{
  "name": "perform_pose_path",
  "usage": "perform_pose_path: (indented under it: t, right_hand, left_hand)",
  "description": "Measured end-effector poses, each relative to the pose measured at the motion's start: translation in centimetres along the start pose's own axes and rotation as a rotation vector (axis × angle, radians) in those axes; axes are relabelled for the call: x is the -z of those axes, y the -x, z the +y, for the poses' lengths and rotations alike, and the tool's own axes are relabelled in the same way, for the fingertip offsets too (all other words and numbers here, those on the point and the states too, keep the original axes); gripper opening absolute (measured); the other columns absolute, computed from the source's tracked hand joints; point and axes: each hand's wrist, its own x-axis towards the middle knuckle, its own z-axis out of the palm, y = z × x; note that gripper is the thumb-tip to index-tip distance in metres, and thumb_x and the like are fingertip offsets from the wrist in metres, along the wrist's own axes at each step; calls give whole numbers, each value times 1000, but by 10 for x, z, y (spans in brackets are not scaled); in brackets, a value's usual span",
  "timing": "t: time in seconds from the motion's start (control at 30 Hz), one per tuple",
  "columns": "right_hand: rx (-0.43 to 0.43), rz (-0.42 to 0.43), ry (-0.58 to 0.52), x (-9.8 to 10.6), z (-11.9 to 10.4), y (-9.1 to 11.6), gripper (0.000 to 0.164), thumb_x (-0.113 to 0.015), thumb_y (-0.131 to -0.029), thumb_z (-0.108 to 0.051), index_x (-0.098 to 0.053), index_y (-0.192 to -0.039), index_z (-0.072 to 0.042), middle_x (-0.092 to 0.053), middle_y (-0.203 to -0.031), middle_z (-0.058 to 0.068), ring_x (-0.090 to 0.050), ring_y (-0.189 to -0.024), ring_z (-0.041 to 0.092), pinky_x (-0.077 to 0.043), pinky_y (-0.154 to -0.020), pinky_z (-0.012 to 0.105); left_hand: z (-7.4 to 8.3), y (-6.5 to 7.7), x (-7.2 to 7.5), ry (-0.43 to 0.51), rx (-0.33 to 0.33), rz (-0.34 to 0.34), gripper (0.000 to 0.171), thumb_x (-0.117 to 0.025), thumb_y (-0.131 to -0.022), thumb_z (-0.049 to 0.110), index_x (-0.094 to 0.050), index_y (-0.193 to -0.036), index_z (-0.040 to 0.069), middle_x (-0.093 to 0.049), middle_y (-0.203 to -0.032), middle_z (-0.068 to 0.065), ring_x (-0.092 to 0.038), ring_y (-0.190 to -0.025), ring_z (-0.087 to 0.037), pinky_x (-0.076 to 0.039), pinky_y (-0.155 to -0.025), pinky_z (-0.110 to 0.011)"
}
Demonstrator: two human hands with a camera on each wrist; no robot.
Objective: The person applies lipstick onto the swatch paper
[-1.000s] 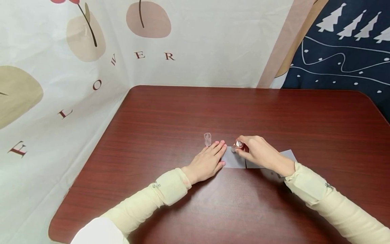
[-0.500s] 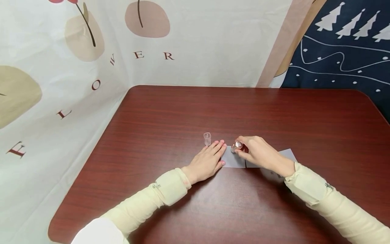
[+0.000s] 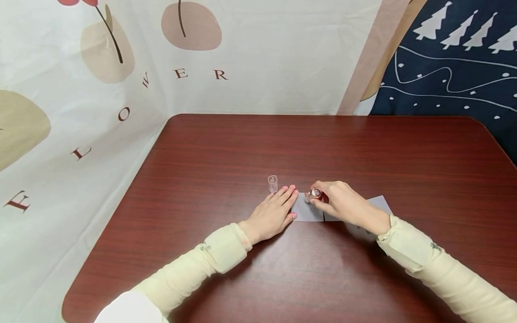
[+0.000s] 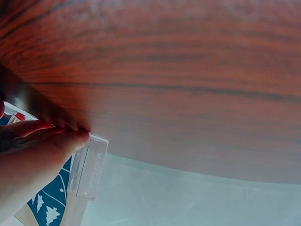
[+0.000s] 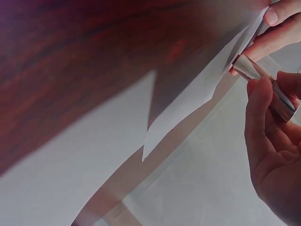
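Note:
My left hand (image 3: pixel 272 217) lies flat on the table, fingers straight, its fingertips at the left edge of a grey-white paper card (image 3: pixel 303 214). Over the far part of this card, thumb and fingers of my right hand (image 3: pixel 346 202) pinch a small shiny metal cylinder (image 3: pixel 314 194), rose-gold and silver. In the right wrist view the cylinder (image 5: pixel 256 71) slants, with its silver end close to the card and the left fingers. Just beyond my left fingertips stands a clear plastic cap (image 3: pixel 273 184); the left wrist view shows the cap (image 4: pixel 89 167) beside the hand.
A second card (image 3: pixel 332 216) lies right of the first, partly under my right hand. Another card (image 3: pixel 381 204) sits at an angle behind the right wrist. The dark red wooden table (image 3: pixel 226 148) meets a white printed cloth (image 3: pixel 282 58) at its back and left.
The head view has shifted slightly. Both hands keep their places at the card, and the cylinder remains in the right fingers, its top catching the light differently.

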Motion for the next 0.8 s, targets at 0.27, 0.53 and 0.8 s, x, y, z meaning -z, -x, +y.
perform_pose_path:
  t: [0.27, 0.53, 0.8]
  right_hand:
    - [-11, -22, 9, 3, -1, 5, 22, -63, -76, -19, -58, -92, -6, -54, -70, -7, -45, -54, 5, -39, -52, 20]
    - [7, -12, 33, 3, -1, 10, 23, -63, -76, -19, -59, -95, -6, -55, -72, -6, -46, -54, 7, -38, -51, 20]
    - [4, -27, 36, 6, 0, 14, 27, -65, -75, -20, -60, -97, -6, -57, -76, -4, -46, -56, 6, -38, -50, 20]
  left_hand:
    - [0, 1, 0, -12, -1, 10, 54, -34, -91, 38, -23, -136, 11, -17, -141, -2, -13, -128, -17, -19, -99, -39]
    - [1, 1, 0, -22, 2, 8, 54, -33, -91, 38, -22, -137, 12, -16, -142, -2, -12, -128, -16, -18, -99, -39]
    - [1, 1, -1, -25, 1, 14, 54, -32, -91, 39, -21, -137, 12, -16, -142, -2, -12, -128, -16, -18, -99, -39]
